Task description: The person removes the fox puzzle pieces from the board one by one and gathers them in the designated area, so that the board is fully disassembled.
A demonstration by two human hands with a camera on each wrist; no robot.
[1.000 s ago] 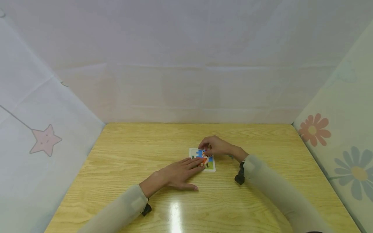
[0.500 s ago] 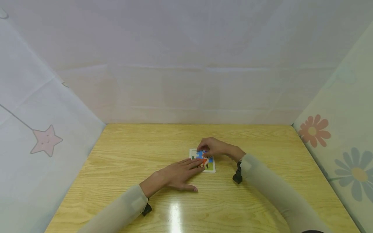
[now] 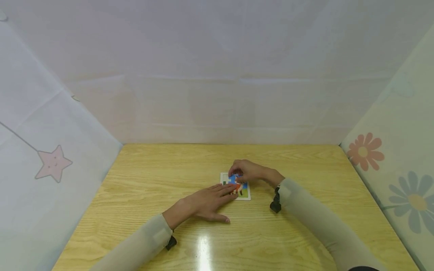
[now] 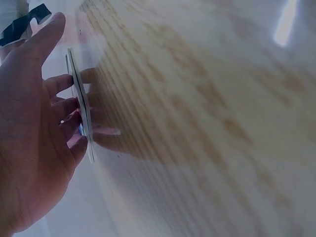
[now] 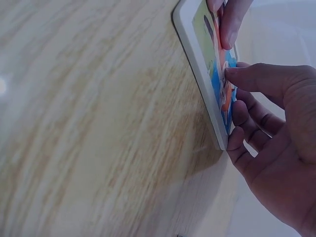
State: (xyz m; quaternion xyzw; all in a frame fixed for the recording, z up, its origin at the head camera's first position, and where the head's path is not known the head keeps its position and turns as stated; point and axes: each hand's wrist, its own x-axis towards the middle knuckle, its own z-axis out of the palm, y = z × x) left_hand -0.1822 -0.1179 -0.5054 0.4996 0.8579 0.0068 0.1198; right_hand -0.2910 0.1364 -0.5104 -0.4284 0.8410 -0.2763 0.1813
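Note:
A small square jigsaw puzzle [image 3: 245, 192] in a white frame lies on the table in the head view, with a blue, green and orange picture. My left hand [image 3: 210, 203] rests its straight fingers on its lower left part, thumb spread out over the table. At the puzzle's upper edge, my right hand [image 3: 249, 170] has its fingers bent and pinches a blue-and-orange puzzle piece [image 5: 226, 94] between thumb and fingertips, right at the picture's surface. The left wrist view shows the puzzle frame [image 4: 83, 103] edge-on beneath the left fingers. My fingers hide much of the picture.
The wood-grain table [image 3: 162, 169] ends at a white cloth wall [image 3: 217, 105] at the back. Patterned cloth walls stand on both sides, one with a pink star [image 3: 53, 163], the other with flowers [image 3: 417, 201]. Each wrist wears a black device [image 3: 276, 205].
My right hand has moved slightly left and down over the puzzle, bringing the pinched piece with it, and is nearly still in the last half second. The left hand stays in place.

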